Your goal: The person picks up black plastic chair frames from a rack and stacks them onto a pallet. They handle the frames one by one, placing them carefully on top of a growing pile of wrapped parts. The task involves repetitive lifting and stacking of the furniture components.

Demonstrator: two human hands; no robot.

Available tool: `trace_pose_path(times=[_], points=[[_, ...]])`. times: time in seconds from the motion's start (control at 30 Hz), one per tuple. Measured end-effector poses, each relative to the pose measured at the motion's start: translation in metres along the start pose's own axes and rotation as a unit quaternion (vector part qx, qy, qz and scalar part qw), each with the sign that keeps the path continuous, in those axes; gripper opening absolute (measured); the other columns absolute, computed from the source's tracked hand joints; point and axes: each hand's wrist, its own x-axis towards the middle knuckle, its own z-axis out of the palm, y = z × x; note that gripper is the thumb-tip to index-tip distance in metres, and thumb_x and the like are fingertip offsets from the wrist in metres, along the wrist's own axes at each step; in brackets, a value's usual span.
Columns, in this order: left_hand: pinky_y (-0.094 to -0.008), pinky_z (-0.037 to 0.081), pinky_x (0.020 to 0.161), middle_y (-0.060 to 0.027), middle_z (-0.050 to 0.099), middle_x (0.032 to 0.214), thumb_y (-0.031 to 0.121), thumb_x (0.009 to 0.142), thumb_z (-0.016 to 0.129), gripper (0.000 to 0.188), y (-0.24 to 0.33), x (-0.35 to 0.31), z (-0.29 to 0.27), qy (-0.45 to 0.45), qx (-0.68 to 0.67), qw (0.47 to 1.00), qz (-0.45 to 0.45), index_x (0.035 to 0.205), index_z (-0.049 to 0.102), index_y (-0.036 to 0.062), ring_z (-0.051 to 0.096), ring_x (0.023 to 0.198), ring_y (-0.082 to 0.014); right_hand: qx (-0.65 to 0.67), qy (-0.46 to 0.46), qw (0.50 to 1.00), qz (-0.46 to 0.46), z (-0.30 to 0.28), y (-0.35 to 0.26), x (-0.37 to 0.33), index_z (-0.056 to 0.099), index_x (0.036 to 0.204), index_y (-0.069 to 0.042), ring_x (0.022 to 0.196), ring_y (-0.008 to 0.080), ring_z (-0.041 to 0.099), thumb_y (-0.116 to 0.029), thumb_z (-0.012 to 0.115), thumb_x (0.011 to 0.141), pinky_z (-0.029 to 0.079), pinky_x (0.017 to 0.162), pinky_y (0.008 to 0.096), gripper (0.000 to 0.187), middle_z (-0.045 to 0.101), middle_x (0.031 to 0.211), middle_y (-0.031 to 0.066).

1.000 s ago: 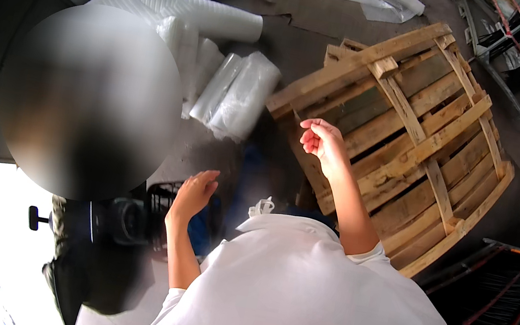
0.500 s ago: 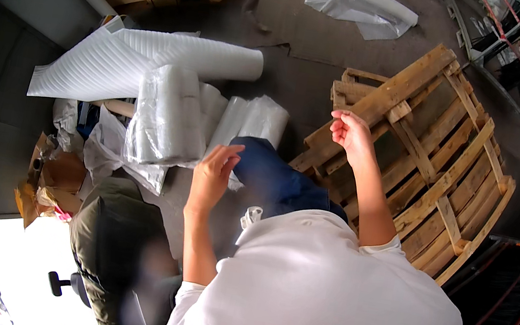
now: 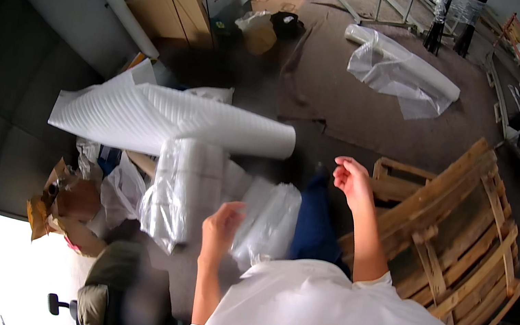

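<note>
My left hand [image 3: 221,227] is in the air with its fingers loosely bent, a little blurred, and nothing shows in it. It appears between a plastic-wrapped white bundle [image 3: 178,193] and a clear plastic bundle [image 3: 272,217]; I cannot tell whether it touches either. My right hand [image 3: 353,181] hangs near the wooden pallet [image 3: 431,200], fingers half curled and holding nothing. Beyond the bundles lies a large roll of ribbed white foam sheet [image 3: 225,123]. My leg in blue trousers [image 3: 317,225] shows between the two hands.
The pallet leans on the right. Farther off, a roll of clear film [image 3: 405,70] lies on a brown floor cover [image 3: 327,98]. A wooden cabinet [image 3: 168,10] stands at the far left. Torn cardboard [image 3: 78,201] and a dark green chair [image 3: 118,277] are at the left.
My view has tipped up and shifted, so the floor things now appear lower and farther right. My left fingers look more bent. Both hands stay empty.
</note>
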Motion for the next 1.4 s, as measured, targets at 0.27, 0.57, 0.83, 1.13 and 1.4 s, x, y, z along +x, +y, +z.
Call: trace_pose_path(times=[0.27, 0.57, 0.83, 1.13, 1.4], points=[[-0.0353, 0.045, 0.059, -0.0108, 0.06, 0.078, 0.019, 0.081, 0.053, 0.029, 0.111, 0.294, 0.202, -0.33, 0.008, 0.914, 0.237, 0.108, 0.047, 0.011, 0.057, 0.068, -0.0286, 0.007, 0.192, 0.981, -0.009, -0.114, -0.122, 0.202, 0.055, 0.085, -0.005, 0.051, 0.0066, 0.048, -0.013, 0.042, 0.083, 0.04, 0.048, 0.0166, 0.015, 0.054, 0.062, 0.0015], [-0.0359, 0.045, 0.068, -0.0111, 0.06, 0.088, 0.011, 0.08, 0.052, 0.02, 0.1, 0.515, 0.256, -0.348, 0.063, 0.913, 0.203, 0.099, 0.054, 0.0072, 0.057, 0.078, -0.0289, -0.045, 0.08, 0.995, -0.043, -0.072, -0.255, 0.398, 0.055, 0.086, -0.004, 0.056, 0.0086, 0.052, -0.012, 0.043, 0.084, 0.042, 0.052, 0.0187, 0.015, 0.055, 0.063, 0.0038], [-0.0354, 0.045, 0.068, -0.0121, 0.06, 0.089, 0.011, 0.08, 0.05, 0.017, 0.047, 0.775, 0.318, -0.277, 0.044, 0.953, 0.118, 0.096, 0.054, 0.0075, 0.056, 0.082, -0.0292, -0.106, 0.005, 0.993, -0.059, -0.05, -0.334, 0.649, 0.054, 0.087, -0.003, 0.058, 0.0094, 0.053, -0.01, 0.044, 0.083, 0.042, 0.054, 0.0203, 0.014, 0.055, 0.064, 0.0045], [-0.0361, 0.041, 0.076, -0.0083, 0.058, 0.086, 0.012, 0.075, 0.054, 0.022, 0.163, 1.128, 0.399, -0.195, 0.08, 0.91, 0.356, 0.096, 0.054, 0.0063, 0.055, 0.082, -0.0264, -0.112, 0.072, 0.988, -0.079, -0.062, -0.459, 0.899, 0.052, 0.092, -0.005, 0.058, 0.0071, 0.051, -0.013, 0.045, 0.085, 0.043, 0.052, 0.0193, 0.013, 0.053, 0.065, 0.0012], [-0.0377, 0.042, 0.073, -0.0108, 0.059, 0.083, 0.014, 0.077, 0.052, 0.017, 0.235, 1.396, 0.444, -0.304, -0.02, 0.84, 0.449, 0.092, 0.055, 0.0052, 0.056, 0.08, -0.0276, -0.108, 0.103, 0.984, -0.094, -0.119, -0.545, 1.168, 0.051, 0.095, -0.005, 0.056, 0.0063, 0.049, -0.018, 0.046, 0.085, 0.041, 0.051, 0.0175, 0.017, 0.053, 0.065, 0.0007]])
